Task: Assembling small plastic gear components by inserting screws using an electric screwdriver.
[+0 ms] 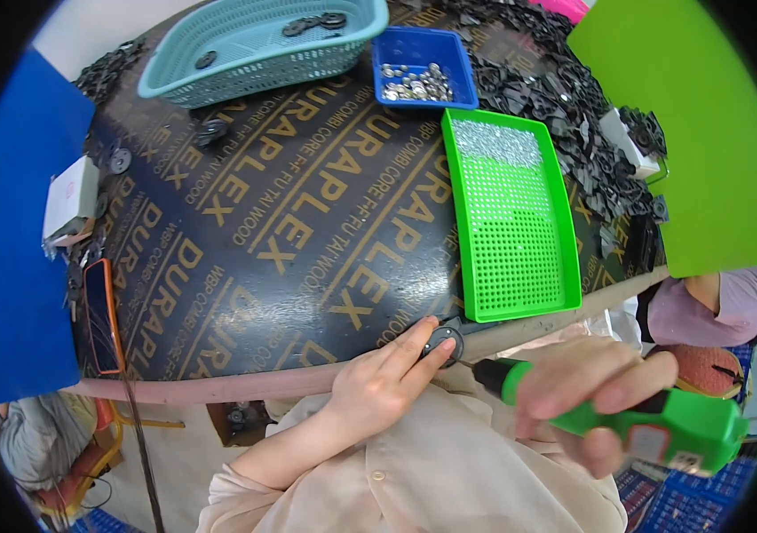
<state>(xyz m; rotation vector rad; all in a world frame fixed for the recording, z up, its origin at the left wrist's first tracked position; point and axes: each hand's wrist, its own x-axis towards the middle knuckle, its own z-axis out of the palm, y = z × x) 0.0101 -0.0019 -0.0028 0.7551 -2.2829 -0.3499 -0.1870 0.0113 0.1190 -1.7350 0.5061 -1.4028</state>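
Observation:
Along the near edge of the table, my left hand (374, 386) pinches a small round black part (446, 341) between its fingers. My right hand (587, 386) is wrapped round a green and black electric screwdriver (707, 430). The tool's dark nose points left, its thin bit close to the round part; whether the bit touches it I cannot tell. Just beyond lies a green perforated tray (520, 275), with a heap of small silvery pieces (498, 142) at its far end.
A blue basket (470, 89) of shiny metal parts and a teal basket (245, 75) with a few black round parts stand farther back. Black pieces (574, 115) pile up at right. An orange-edged phone (103, 315) and a white box (72, 200) lie left. A person's sleeve (725, 306) shows right.

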